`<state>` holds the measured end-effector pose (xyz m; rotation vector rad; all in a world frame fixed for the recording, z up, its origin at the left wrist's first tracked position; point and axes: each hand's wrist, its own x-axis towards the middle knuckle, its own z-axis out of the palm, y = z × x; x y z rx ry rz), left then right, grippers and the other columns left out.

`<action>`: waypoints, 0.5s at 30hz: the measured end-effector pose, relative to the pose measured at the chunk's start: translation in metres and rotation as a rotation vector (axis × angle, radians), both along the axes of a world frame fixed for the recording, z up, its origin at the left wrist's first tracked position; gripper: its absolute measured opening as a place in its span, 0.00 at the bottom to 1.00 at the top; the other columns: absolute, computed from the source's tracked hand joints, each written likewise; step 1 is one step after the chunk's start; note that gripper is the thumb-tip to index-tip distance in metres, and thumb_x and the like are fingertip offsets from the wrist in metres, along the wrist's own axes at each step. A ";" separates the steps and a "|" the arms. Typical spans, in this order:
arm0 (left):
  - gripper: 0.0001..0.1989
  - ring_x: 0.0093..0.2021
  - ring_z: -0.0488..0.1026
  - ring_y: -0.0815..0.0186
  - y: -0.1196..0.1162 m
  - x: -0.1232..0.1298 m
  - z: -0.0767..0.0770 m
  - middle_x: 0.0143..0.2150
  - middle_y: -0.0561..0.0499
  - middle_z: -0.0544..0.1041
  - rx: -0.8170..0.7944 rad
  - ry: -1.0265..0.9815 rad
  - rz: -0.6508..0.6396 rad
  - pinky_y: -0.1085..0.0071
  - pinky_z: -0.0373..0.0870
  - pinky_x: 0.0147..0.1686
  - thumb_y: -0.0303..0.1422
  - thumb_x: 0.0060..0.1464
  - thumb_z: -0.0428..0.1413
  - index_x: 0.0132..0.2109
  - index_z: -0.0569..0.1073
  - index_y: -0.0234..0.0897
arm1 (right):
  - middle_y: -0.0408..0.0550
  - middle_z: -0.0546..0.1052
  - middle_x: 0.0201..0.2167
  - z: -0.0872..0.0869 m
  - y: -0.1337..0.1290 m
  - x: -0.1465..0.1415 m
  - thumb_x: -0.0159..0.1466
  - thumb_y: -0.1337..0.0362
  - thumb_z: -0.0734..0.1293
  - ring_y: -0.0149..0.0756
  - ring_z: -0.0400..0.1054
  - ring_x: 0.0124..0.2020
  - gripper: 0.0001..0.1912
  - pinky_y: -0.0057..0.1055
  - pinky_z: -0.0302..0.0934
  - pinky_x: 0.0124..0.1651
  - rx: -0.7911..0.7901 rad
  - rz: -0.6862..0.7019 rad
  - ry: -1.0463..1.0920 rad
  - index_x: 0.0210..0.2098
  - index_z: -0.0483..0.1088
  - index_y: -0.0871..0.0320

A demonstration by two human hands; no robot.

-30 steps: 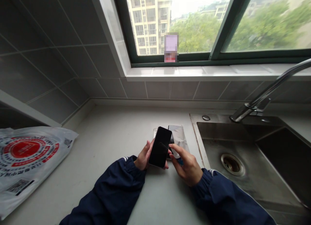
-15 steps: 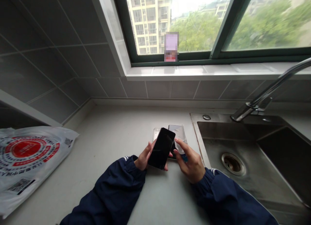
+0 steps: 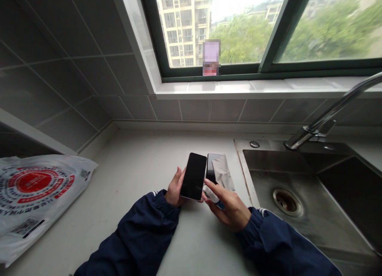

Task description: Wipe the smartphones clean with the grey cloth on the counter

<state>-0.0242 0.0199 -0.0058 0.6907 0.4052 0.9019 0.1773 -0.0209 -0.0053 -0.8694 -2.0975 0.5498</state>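
From the head view, the left hand [image 3: 175, 188] cradles a black phone [image 3: 193, 176], its long axis pointing away from the person and slightly tilted. The right hand [image 3: 230, 209] pinches a small white-and-blue item [image 3: 210, 194] just beside it, close to a dark phone [image 3: 211, 168] lying on a silvery packet [image 3: 223, 172] on the counter [image 3: 134, 160].

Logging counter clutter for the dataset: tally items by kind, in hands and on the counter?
Phones: 2, one in the left hand
Small bottles: 1, in the right hand
Cloths: 1
Plastic bags: 1
Total: 5
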 end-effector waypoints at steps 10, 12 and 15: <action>0.35 0.31 0.79 0.48 0.001 -0.001 0.003 0.48 0.31 0.74 -0.022 0.044 0.004 0.59 0.71 0.26 0.56 0.59 0.34 0.62 0.57 0.35 | 0.48 0.78 0.38 -0.002 0.053 0.038 0.67 0.55 0.62 0.38 0.74 0.35 0.17 0.32 0.68 0.39 -0.182 -0.482 0.176 0.51 0.68 0.56; 0.35 0.31 0.79 0.48 0.001 -0.001 0.003 0.49 0.31 0.74 -0.023 0.049 0.005 0.59 0.71 0.25 0.56 0.59 0.33 0.62 0.57 0.35 | 0.49 0.77 0.43 -0.002 0.082 0.048 0.67 0.52 0.62 0.39 0.74 0.39 0.17 0.32 0.68 0.40 -0.195 -0.507 0.195 0.50 0.68 0.56; 0.36 0.30 0.79 0.47 0.002 -0.001 0.002 0.49 0.30 0.74 -0.027 0.049 0.008 0.59 0.72 0.24 0.57 0.59 0.33 0.62 0.56 0.35 | 0.50 0.76 0.45 -0.006 0.123 0.054 0.66 0.53 0.65 0.39 0.72 0.42 0.17 0.36 0.68 0.42 -0.202 -0.532 0.202 0.49 0.68 0.56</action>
